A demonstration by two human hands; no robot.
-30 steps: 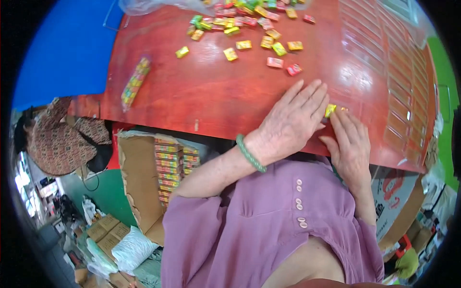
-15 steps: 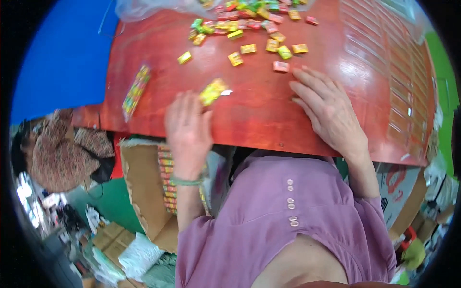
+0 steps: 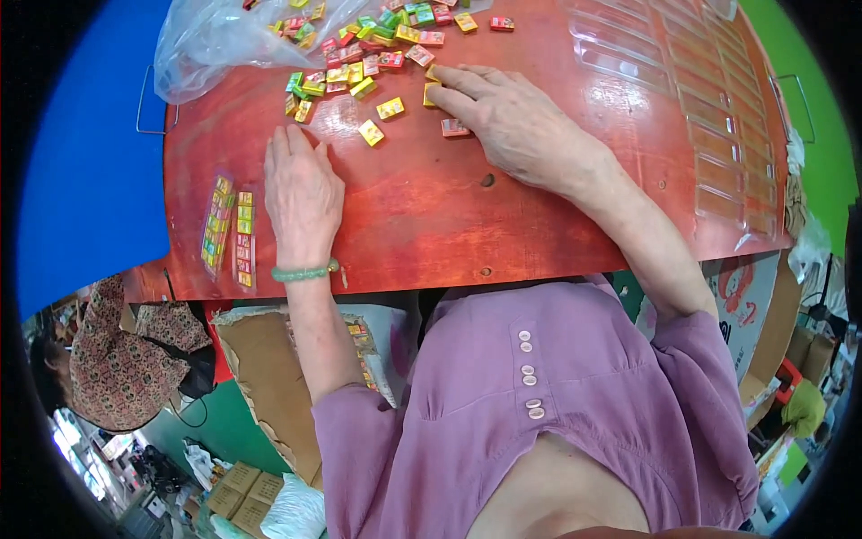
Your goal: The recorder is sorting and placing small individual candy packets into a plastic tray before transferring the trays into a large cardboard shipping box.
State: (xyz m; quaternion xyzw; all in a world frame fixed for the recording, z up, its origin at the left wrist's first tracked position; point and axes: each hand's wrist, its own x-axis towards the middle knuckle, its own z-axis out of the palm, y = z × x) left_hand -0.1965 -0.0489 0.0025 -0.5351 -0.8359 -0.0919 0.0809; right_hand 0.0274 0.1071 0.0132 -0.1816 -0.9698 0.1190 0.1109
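My left hand (image 3: 305, 193) lies on the red table with its fingers stretched out, just below the pile's left end. What may be under its fingertips is hidden. My right hand (image 3: 521, 126) reaches in from the right, fingers extended, its fingertips resting on yellow wrapped candies (image 3: 429, 93). Beside its thumb lies a pink candy (image 3: 455, 128). Two loose yellow candies, one (image 3: 371, 133) nearer and one (image 3: 391, 108) farther, sit between the hands. Left of my left hand lie two clear strips filled with candies, an outer strip (image 3: 217, 226) and an inner strip (image 3: 244, 238).
A pile of small coloured candies (image 3: 359, 58) spreads across the far side next to a clear plastic bag (image 3: 193, 54). Clear compartment trays (image 3: 718, 117) line the table's right. Below the front edge stands an open cardboard box (image 3: 260, 377). A person in patterned clothing (image 3: 135, 368) is at left.
My left hand has moved left and farther out, and a second candy strip now lies beside the first. My right hand has moved left onto the yellow candies. The view has shifted.
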